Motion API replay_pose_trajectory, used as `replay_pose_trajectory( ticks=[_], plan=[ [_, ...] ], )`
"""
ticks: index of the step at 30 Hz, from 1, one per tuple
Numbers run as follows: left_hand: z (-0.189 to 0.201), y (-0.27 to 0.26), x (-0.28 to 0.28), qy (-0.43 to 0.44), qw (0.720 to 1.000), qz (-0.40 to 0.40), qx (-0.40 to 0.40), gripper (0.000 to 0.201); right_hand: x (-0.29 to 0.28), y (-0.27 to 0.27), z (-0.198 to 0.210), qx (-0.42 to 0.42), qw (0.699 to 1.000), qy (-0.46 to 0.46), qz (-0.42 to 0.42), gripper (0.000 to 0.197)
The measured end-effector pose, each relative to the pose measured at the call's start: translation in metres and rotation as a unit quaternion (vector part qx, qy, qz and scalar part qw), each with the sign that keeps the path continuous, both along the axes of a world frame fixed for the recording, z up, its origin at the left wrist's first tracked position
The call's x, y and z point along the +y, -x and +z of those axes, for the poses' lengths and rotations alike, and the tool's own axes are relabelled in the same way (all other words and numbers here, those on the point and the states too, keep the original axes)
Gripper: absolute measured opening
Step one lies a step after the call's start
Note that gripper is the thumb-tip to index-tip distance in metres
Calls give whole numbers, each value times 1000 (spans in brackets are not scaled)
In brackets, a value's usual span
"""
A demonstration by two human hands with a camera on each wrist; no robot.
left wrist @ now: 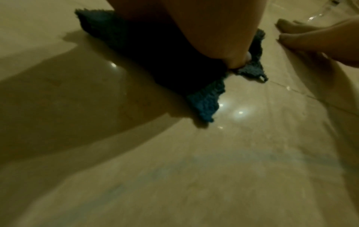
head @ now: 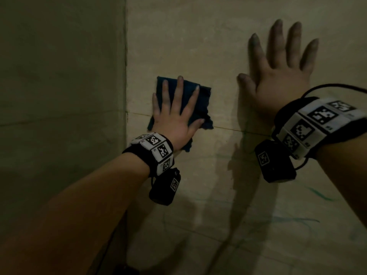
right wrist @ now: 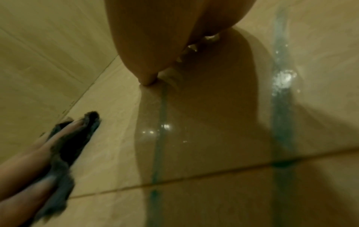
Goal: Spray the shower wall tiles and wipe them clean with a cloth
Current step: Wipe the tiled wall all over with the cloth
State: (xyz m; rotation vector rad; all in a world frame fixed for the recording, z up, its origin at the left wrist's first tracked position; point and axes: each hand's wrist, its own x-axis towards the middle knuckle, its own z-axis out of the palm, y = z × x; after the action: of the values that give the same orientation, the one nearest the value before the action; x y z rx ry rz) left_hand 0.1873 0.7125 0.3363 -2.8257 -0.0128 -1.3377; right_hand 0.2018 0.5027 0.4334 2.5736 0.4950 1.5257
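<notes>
The dark blue cloth [head: 200,100] is found pressed flat against the shower wall tiles [head: 198,36], just beside the inside corner of the two walls and straddling a horizontal grout line [head: 228,129]. It is covered by the left hand [head: 174,116], whose fingers are spread straight over it with the palm bearing on its lower half; nothing is curled round or pinched. In the left wrist view the cloth [left wrist: 202,104] is seen to lie bunched under the palm, one ragged corner projecting free towards 5 o'clock.

The right hand [head: 278,76] is laid on bare tile at about 2 o'clock from the cloth, well apart from it, fingers straight and splayed, holding nothing. It is judged to serve as a brace only.

The relation on which the coming stroke turns: blue-green streaks [head: 317,195] of what is taken to be cleaner lie on the tiles at roughly 4 to 5 o'clock from the cloth, below the right wrist. In the right wrist view these streaks [right wrist: 281,107] are seen as vertical runs crossing the grout line, with wet glints. The left hand is the one on the cloth. A stroke away from the corner, towards 4 o'clock, is judged necessary, and the right forearm lies across that path. No spray bottle is visible in any view.
</notes>
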Motion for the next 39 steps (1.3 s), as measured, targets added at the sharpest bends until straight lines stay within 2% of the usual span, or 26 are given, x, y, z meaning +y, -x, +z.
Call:
replay_pose_trajectory(
  ticks=[5,8,10,15,19,22,24,27,30,33,36,38,39],
  plan=[
    [28,3,-22,-37,999,1,1,74,-2,2,4,15,1000,15,-17,69],
    [34,3,-32,-29,1000,11,-1,75,-7,4,6,20,999,33,-22,70],
    [29,4,-36,-27,1000,1,3,74,-14,6,4,26,998,48,-21,69],
    [-4,6,-53,-85,996,-19,16,71,-22,10,-12,44,997,58,-6,69],
    [-1,7,-58,-74,996,-19,43,73,-22,13,-11,61,996,59,-6,69],
    [13,8,-65,-67,996,-25,55,73,-27,16,-5,79,995,60,22,66],
    [22,10,-73,-53,996,-41,62,72,-31,21,-6,77,994,18,79,60],
    [30,12,-74,-39,994,-81,66,68,-36,30,-21,-3,977,-80,198,46],
    [35,17,-55,-30,982,-171,71,74,-29,40,-49,-59,963,-24,262,36],
    [45,27,-32,-1,954,-280,108,96,-17,35,-68,-15,967,81,239,27],
    [53,34,-12,16,927,-341,156,117,-12,30,-74,32,976,78,200,36],
    [61,36,-3,14,918,-358,171,112,-8,33,-73,22,980,69,186,41],
    [63,36,0,23,914,-364,177,103,-5,36,-71,17,981,63,184,43]
  ],
)
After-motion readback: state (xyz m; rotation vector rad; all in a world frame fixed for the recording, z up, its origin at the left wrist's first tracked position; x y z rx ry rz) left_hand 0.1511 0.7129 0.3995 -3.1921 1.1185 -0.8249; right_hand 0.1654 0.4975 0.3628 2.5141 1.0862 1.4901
